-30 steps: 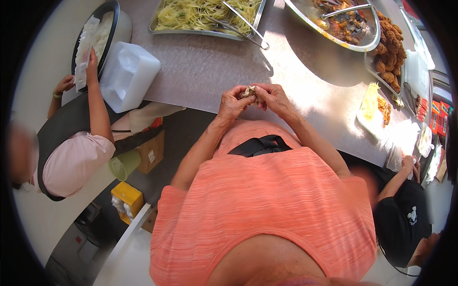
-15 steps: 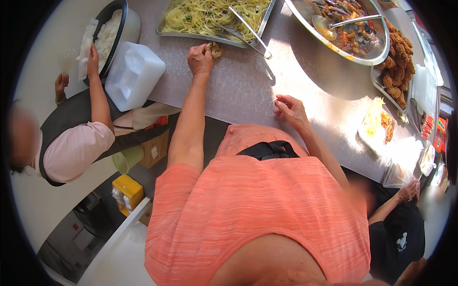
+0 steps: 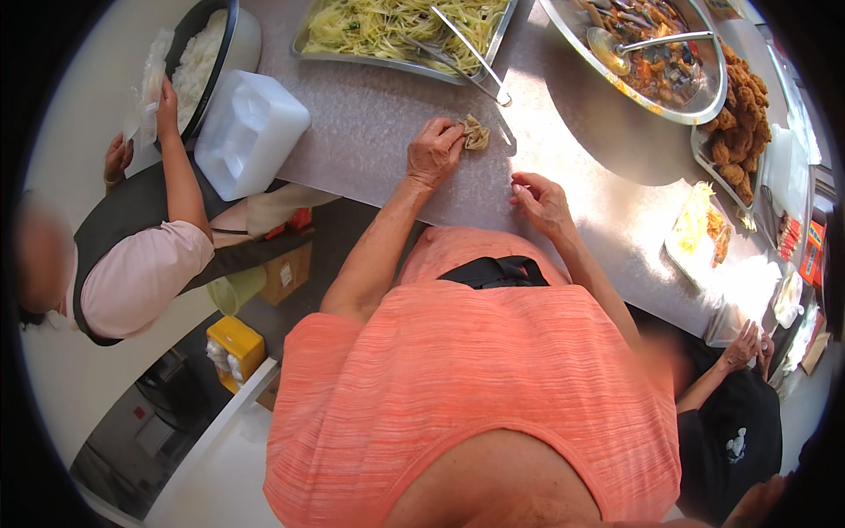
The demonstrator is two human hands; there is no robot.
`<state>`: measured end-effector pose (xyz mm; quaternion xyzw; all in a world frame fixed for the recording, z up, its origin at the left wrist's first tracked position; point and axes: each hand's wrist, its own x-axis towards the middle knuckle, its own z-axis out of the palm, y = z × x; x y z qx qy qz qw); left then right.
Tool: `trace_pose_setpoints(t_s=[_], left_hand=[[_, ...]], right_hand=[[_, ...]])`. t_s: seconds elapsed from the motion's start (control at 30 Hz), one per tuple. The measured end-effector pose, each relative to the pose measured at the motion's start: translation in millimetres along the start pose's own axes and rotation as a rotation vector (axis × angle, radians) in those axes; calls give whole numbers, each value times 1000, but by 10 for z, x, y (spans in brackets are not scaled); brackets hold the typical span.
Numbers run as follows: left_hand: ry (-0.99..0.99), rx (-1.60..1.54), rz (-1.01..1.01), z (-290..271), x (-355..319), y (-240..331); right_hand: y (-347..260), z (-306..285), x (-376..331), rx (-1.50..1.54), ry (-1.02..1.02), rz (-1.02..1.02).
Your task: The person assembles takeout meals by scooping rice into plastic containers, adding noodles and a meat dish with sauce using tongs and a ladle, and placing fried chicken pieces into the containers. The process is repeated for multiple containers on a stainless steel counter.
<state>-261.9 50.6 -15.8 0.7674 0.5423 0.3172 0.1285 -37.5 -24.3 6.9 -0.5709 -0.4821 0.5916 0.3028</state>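
Pinched in the fingers of my left hand (image 3: 434, 152) is a crumpled brown rag (image 3: 475, 133), held against the grey table top. Just above it lies a metal tray of pale shredded vegetables (image 3: 396, 28), with metal tongs (image 3: 466, 48) leaning over its near edge. My right hand (image 3: 543, 204) is at the table's near side, its fingers curled together; what they hold, if anything, is hidden. A large metal bowl of saucy cooked vegetables (image 3: 647, 88), a ladle (image 3: 607, 50) inside, stands farther to the right.
Fried pieces (image 3: 738, 132) are heaped in a tray at the right, near a smaller filled tray (image 3: 700, 233). Left, a white plastic container (image 3: 251, 132) stands by a tub of rice (image 3: 201, 66). One person (image 3: 145, 290) handles clear containers there; another's hands (image 3: 741, 348) hold packaging at right.
My left hand has slid right and toward me with the rag, away from the vegetable tray. My right hand has barely moved. The left person's hands have drawn closer together.
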Motion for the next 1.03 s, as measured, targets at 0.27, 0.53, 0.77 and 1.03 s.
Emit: trace_pose_setpoints(t_s=[0.27, 0.53, 0.77, 1.03], left_hand=[[25, 50, -200, -240, 38, -422], [0, -408, -152, 261, 215, 338], [36, -499, -293, -255, 19, 567], [160, -385, -280, -544, -214, 336]], right_hand=[[78, 4, 41, -94, -14, -38], [83, 137, 71, 11, -129, -56], [233, 236, 212, 26, -228, -154], [33, 671, 307, -70, -375, -169]])
